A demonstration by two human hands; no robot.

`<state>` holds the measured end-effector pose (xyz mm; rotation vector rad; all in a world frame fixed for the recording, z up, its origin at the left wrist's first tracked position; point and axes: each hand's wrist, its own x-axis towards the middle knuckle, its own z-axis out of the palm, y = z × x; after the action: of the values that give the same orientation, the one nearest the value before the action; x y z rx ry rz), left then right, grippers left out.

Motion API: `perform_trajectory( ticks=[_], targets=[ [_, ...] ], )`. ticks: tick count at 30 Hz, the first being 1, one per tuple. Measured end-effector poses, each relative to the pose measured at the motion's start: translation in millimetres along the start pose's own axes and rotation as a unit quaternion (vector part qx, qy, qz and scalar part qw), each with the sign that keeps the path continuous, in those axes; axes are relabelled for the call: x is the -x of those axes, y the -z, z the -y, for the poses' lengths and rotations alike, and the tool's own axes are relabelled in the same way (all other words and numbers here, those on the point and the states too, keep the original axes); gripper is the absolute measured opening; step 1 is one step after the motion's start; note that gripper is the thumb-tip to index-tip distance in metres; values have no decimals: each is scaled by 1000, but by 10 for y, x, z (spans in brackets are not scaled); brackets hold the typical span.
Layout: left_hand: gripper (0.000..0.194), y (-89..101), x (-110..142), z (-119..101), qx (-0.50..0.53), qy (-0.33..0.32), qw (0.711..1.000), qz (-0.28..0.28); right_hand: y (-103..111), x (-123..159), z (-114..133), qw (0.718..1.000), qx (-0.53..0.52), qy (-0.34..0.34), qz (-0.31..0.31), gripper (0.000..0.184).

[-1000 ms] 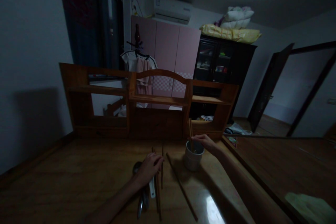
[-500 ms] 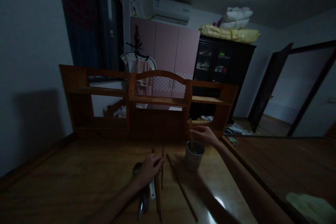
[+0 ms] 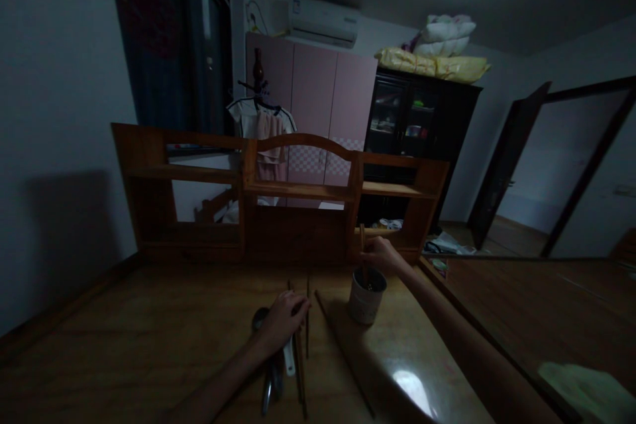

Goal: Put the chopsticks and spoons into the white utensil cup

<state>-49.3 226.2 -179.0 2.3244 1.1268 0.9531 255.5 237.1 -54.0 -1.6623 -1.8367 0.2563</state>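
Note:
My right hand (image 3: 380, 254) is closed around a pair of brown chopsticks (image 3: 362, 236) that stand upright in a white cup (image 3: 366, 298) on the wooden desk (image 3: 149, 338). My left hand (image 3: 281, 322) rests on the desk with its fingers curled over loose chopsticks (image 3: 300, 371). A white spoon (image 3: 288, 358) and dark metal spoons (image 3: 265, 394) lie under and beside that hand. One long chopstick (image 3: 342, 358) lies slanted between the left hand and the cup.
A wooden shelf unit (image 3: 278, 192) stands along the desk's far edge. Behind it are a pink wardrobe (image 3: 318, 112), a dark cabinet (image 3: 417, 132) and hanging clothes (image 3: 263, 126). The desk's right edge (image 3: 477, 344) drops to the floor. The room is dim.
My right hand rose from the cup's rim to the chopsticks standing in it and closed on them. My left hand stayed on the loose chopsticks.

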Motion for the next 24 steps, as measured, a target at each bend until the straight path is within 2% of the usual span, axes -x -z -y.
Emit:
perform_trajectory(
  ticks=[12, 24],
  targets=[
    [39, -16, -1, 24, -3, 1, 1000, -2, 2, -17, -69, 1000, 19, 5, -2, 21],
    [35, -12, 5, 24, -7, -5, 1000, -2, 101, 62, -95, 999, 24, 20, 9, 44]
  ],
)
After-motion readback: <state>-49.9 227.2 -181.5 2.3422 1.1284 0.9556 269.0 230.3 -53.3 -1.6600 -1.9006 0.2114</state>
